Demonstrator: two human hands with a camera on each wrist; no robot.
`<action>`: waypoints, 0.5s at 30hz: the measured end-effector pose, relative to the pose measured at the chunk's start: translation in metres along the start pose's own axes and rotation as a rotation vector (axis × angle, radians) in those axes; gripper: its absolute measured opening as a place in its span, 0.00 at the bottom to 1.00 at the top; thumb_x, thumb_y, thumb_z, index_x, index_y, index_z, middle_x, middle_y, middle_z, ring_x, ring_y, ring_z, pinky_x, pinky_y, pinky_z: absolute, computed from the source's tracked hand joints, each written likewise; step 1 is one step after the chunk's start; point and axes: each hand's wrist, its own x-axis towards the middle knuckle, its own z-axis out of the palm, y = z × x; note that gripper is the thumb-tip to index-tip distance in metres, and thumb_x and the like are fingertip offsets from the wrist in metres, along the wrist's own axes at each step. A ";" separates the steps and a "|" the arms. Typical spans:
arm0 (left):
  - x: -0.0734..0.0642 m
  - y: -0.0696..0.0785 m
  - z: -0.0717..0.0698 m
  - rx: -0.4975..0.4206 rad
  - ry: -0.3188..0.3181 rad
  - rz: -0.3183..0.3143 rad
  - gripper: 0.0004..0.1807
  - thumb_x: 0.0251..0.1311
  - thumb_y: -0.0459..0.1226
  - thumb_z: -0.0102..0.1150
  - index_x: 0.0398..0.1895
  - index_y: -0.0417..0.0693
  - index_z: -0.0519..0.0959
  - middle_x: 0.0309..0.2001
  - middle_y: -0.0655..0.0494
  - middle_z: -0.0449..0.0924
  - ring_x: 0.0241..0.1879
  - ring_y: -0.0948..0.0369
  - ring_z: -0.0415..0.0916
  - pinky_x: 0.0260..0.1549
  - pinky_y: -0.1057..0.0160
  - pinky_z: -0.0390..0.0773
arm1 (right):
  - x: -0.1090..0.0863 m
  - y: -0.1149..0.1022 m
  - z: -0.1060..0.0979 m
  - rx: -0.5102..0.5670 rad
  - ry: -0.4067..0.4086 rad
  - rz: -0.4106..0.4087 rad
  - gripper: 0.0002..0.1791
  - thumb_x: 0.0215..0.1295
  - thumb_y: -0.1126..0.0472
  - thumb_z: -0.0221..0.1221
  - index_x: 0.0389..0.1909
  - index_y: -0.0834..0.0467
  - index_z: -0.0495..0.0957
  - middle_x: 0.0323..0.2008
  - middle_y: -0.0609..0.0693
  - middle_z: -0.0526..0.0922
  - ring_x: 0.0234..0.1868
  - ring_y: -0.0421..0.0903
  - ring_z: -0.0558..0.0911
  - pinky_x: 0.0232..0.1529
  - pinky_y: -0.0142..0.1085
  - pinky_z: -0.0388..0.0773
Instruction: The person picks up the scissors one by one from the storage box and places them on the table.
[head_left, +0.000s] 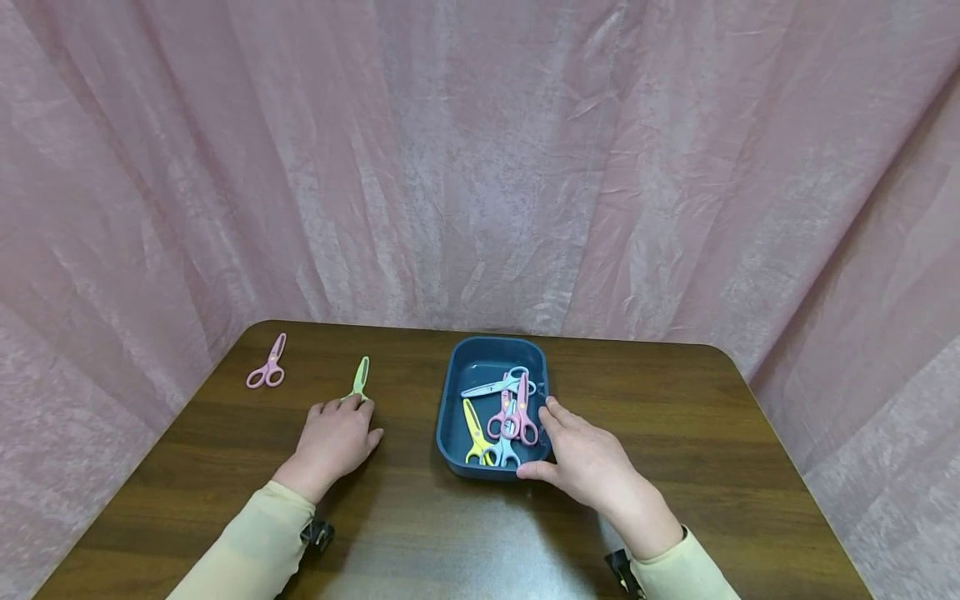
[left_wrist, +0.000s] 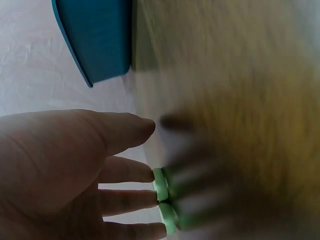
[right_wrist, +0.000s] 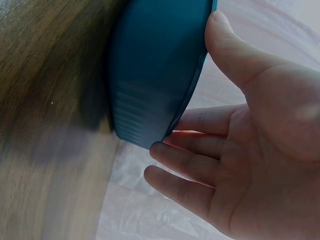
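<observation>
On the left of the table, my left hand (head_left: pixel 334 439) reaches over a pair of light green scissors (head_left: pixel 362 377). In the left wrist view its fingertips touch the green finger loops (left_wrist: pixel 160 185), while the thumb stays apart from them. My right hand (head_left: pixel 588 460) rests at the near right corner of a dark blue plastic box (head_left: pixel 444 417), thumb on the near rim and fingers along the right side. Inside the box lie yellow scissors (head_left: pixel 474 423), pink scissors (head_left: pixel 523 404) and light blue scissors (head_left: pixel 486 388), several in all and partly overlapping.
Another pair of pink scissors (head_left: pixel 274 354) lies at the far left of the brown wooden table (head_left: pixel 645 383). A pink curtain (head_left: pixel 480 167) hangs behind the table and along both sides.
</observation>
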 end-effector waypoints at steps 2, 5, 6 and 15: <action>0.003 -0.005 0.002 -0.005 -0.005 -0.015 0.25 0.74 0.47 0.70 0.63 0.38 0.83 0.64 0.36 0.81 0.62 0.33 0.80 0.59 0.28 0.74 | 0.000 0.000 0.000 -0.002 0.000 -0.001 0.55 0.63 0.31 0.75 0.78 0.67 0.73 0.80 0.65 0.70 0.76 0.62 0.76 0.69 0.59 0.78; 0.009 -0.012 0.004 -0.009 -0.013 -0.036 0.26 0.74 0.47 0.69 0.64 0.38 0.82 0.65 0.34 0.80 0.63 0.32 0.79 0.60 0.27 0.73 | 0.000 0.000 0.000 -0.003 -0.002 0.000 0.55 0.63 0.31 0.75 0.78 0.67 0.73 0.80 0.64 0.70 0.76 0.63 0.76 0.69 0.59 0.78; 0.010 -0.015 0.005 -0.010 -0.017 -0.042 0.26 0.75 0.47 0.69 0.65 0.37 0.82 0.65 0.34 0.80 0.63 0.32 0.78 0.60 0.26 0.73 | 0.000 0.000 0.000 -0.003 -0.002 0.000 0.55 0.63 0.31 0.75 0.78 0.67 0.73 0.80 0.64 0.70 0.76 0.63 0.76 0.69 0.59 0.78; 0.025 -0.036 0.010 -0.025 0.002 -0.084 0.25 0.75 0.47 0.67 0.63 0.37 0.82 0.63 0.34 0.81 0.61 0.30 0.78 0.58 0.26 0.72 | -0.001 0.001 0.000 -0.004 0.010 0.000 0.55 0.63 0.31 0.75 0.77 0.67 0.73 0.80 0.64 0.70 0.76 0.62 0.76 0.69 0.59 0.78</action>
